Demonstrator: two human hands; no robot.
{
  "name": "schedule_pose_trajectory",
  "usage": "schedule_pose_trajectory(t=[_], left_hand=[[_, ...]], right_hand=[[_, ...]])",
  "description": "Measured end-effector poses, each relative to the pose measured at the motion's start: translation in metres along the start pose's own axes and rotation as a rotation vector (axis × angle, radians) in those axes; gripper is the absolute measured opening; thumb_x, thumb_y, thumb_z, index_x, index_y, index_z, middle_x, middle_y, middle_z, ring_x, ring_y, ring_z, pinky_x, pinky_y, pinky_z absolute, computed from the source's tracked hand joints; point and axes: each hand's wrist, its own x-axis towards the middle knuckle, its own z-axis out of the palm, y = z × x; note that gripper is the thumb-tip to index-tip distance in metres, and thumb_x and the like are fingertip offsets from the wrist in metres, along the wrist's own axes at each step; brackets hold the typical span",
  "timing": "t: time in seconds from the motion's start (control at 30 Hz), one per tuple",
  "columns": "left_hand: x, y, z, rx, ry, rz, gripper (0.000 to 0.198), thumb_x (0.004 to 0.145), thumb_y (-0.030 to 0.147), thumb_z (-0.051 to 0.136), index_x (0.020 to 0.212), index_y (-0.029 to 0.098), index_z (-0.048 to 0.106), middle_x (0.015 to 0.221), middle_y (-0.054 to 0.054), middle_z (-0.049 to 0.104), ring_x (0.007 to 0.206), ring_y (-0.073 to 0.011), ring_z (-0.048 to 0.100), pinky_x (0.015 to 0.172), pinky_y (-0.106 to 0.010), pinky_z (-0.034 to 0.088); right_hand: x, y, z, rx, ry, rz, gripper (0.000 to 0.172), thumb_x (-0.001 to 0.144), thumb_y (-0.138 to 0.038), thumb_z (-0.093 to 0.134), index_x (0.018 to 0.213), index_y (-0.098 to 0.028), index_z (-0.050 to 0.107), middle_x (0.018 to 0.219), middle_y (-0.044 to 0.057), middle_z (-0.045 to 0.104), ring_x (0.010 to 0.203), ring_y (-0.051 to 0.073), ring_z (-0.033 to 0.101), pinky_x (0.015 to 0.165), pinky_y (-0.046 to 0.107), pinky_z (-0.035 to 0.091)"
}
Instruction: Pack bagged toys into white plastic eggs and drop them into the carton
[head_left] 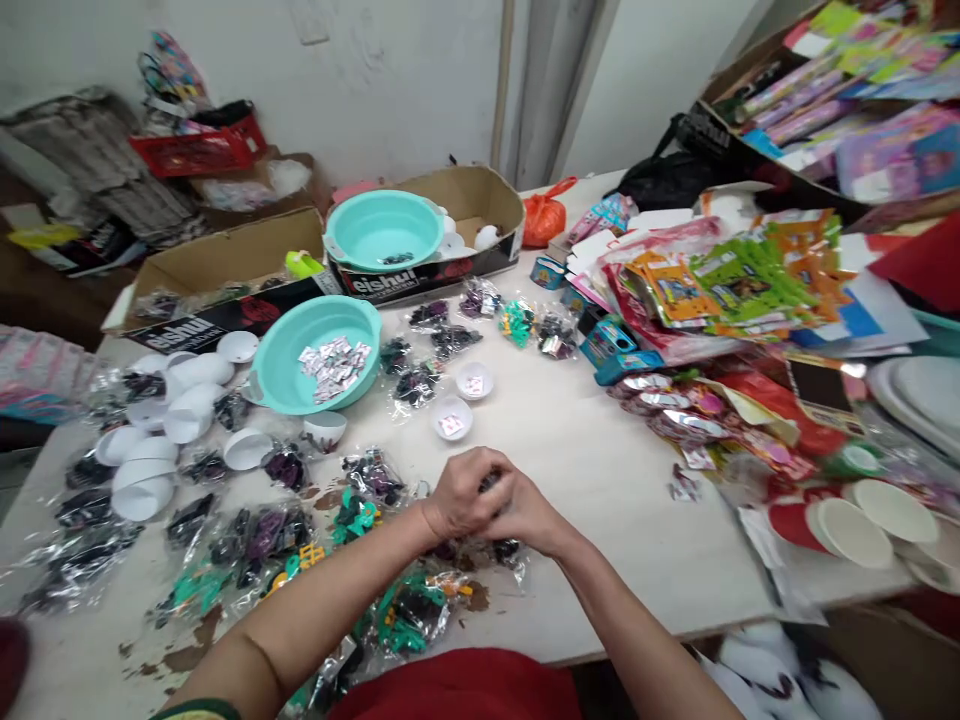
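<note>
My left hand and my right hand are pressed together over the table, fingers curled round a small dark object that is mostly hidden. Just beneath them lie clear plastic bags of dark toy parts. Two small white cup halves with pink-printed slips inside stand a little beyond my hands. A teal bowl holding small silver sachets sits farther left.
Several white shell halves and bagged green and black toys cover the left side. A second teal bowl rests in a cardboard box. Colourful packets and round lids pile at right.
</note>
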Motion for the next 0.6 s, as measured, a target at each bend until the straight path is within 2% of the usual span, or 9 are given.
schedule_pose_trajectory(t=[0.07,0.13,0.2,0.23,0.3,0.37,0.43,0.53,0.6], left_hand=[[0.000,0.013,-0.006,0.006,-0.014,-0.024,0.016,0.087,0.028,0.051,0.091,0.018,0.063,0.087,-0.008,0.067,0.084,-0.0190,0.061,0.082,-0.035,0.049],[-0.005,0.026,-0.008,-0.015,0.044,-0.152,0.014,0.086,0.029,0.056,0.080,0.019,0.063,0.088,-0.008,0.067,0.090,-0.0208,0.059,0.085,-0.038,0.047],[-0.015,0.036,-0.009,-0.085,0.138,-0.320,0.024,0.083,0.031,0.061,0.062,0.019,0.056,0.077,-0.005,0.065,0.083,-0.0194,0.058,0.079,-0.035,0.048],[-0.023,0.038,-0.008,-0.140,0.177,-0.408,0.026,0.081,0.031,0.064,0.060,0.019,0.053,0.071,-0.003,0.063,0.076,-0.0177,0.058,0.075,-0.033,0.048],[-0.037,0.040,-0.009,-0.292,0.170,-0.559,0.016,0.077,0.031,0.067,0.074,0.019,0.056,0.063,0.001,0.059,0.065,-0.0144,0.056,0.066,-0.028,0.048],[-0.049,0.038,-0.013,-0.461,0.089,-0.611,0.025,0.080,0.029,0.063,0.100,0.019,0.054,0.061,0.003,0.059,0.057,-0.0123,0.055,0.061,-0.025,0.048],[-0.055,0.037,-0.019,-0.518,0.039,-0.497,0.029,0.084,0.027,0.053,0.111,0.017,0.050,0.070,0.000,0.063,0.063,-0.0135,0.058,0.065,-0.027,0.050],[-0.054,0.035,-0.029,-0.289,0.031,-0.213,0.025,0.089,0.030,0.042,0.104,0.016,0.057,0.095,-0.010,0.066,0.090,-0.0201,0.060,0.084,-0.035,0.048],[-0.052,0.028,-0.037,-0.145,-0.046,-0.119,0.032,0.092,0.035,0.036,0.108,0.017,0.058,0.103,-0.010,0.065,0.100,-0.0226,0.058,0.093,-0.038,0.044]], right_hand=[[-0.002,-0.004,0.004,0.022,0.051,-0.025,0.063,0.050,-0.012,0.082,0.110,-0.018,0.063,0.109,0.006,0.065,0.103,0.028,0.059,0.090,0.042,0.048],[-0.005,-0.006,0.012,0.100,0.131,-0.017,0.062,0.051,-0.012,0.081,0.109,-0.020,0.061,0.107,0.005,0.065,0.102,0.027,0.060,0.089,0.041,0.049],[-0.012,-0.008,0.021,0.144,0.141,0.015,0.063,0.049,-0.012,0.082,0.107,-0.020,0.061,0.104,0.005,0.065,0.100,0.027,0.060,0.087,0.040,0.049],[-0.016,-0.008,0.026,0.134,0.097,0.037,0.064,0.047,-0.012,0.083,0.107,-0.020,0.061,0.104,0.005,0.064,0.100,0.027,0.059,0.087,0.040,0.049],[-0.026,-0.008,0.034,0.100,-0.040,0.072,0.064,0.047,-0.012,0.084,0.107,-0.019,0.062,0.106,0.005,0.063,0.101,0.028,0.058,0.087,0.039,0.049],[-0.036,-0.005,0.039,0.092,-0.150,0.107,0.064,0.049,-0.014,0.084,0.109,-0.019,0.061,0.105,0.004,0.063,0.099,0.028,0.058,0.085,0.038,0.048],[-0.041,-0.001,0.042,0.084,-0.178,0.147,0.062,0.050,-0.018,0.084,0.108,-0.019,0.061,0.102,0.003,0.063,0.095,0.027,0.058,0.083,0.037,0.047],[-0.041,0.006,0.048,0.018,-0.135,0.191,0.048,0.053,-0.023,0.083,0.097,-0.018,0.065,0.093,0.003,0.065,0.089,0.026,0.058,0.080,0.037,0.046],[-0.040,0.007,0.055,0.031,-0.113,0.193,0.042,0.055,-0.028,0.083,0.092,-0.018,0.066,0.091,0.003,0.067,0.089,0.027,0.059,0.081,0.038,0.046]])
